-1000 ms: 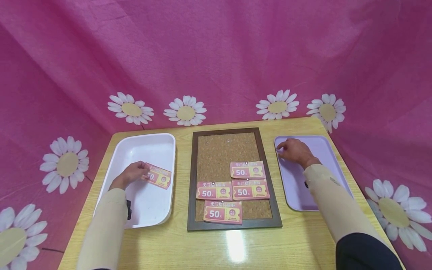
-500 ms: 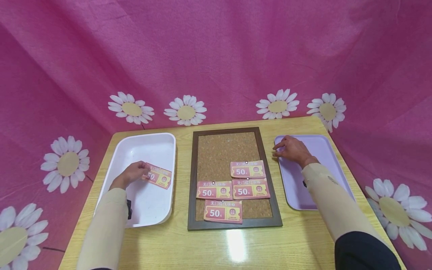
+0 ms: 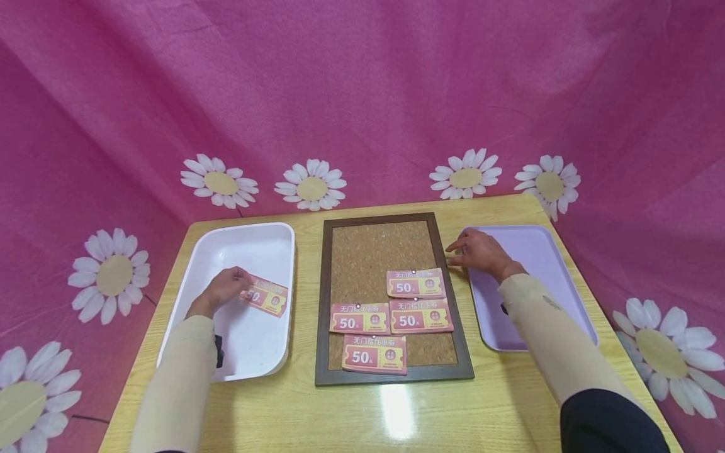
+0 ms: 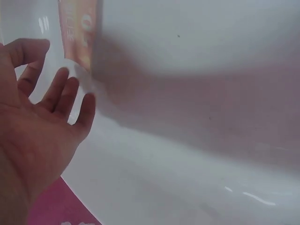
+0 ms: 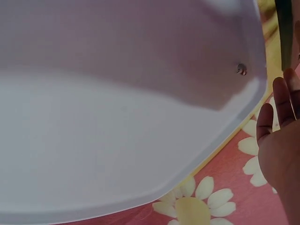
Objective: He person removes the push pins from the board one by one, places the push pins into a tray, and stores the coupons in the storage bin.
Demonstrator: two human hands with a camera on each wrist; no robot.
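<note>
My left hand (image 3: 223, 288) is in the white basin (image 3: 255, 349), at the left end of a pink and yellow coupon (image 3: 266, 297) marked 50. In the left wrist view its fingers are spread, bent loosely, and the coupon (image 4: 79, 33) lies just beyond them. My right hand (image 3: 481, 253) reaches over the left edge of the purple tray (image 3: 504, 343), fingertips near the corkboard's (image 3: 362, 251) right frame. In the right wrist view three fingers are extended; thumb and index are mostly out of frame, so whether they pinch anything is unclear. Small shiny pins (image 5: 241, 69) lie in the tray corner.
Several more coupons (image 3: 416, 283) are fixed to the lower part of the corkboard with small pins along their top edges. All stands on a light wooden table (image 3: 283, 409). A pink cloth (image 3: 362, 107) with white flowers hangs behind and at the sides.
My right hand has moved left, from above the tray towards the corkboard's frame. My left hand has shifted slightly up. The coupon in the basin is almost where it was.
</note>
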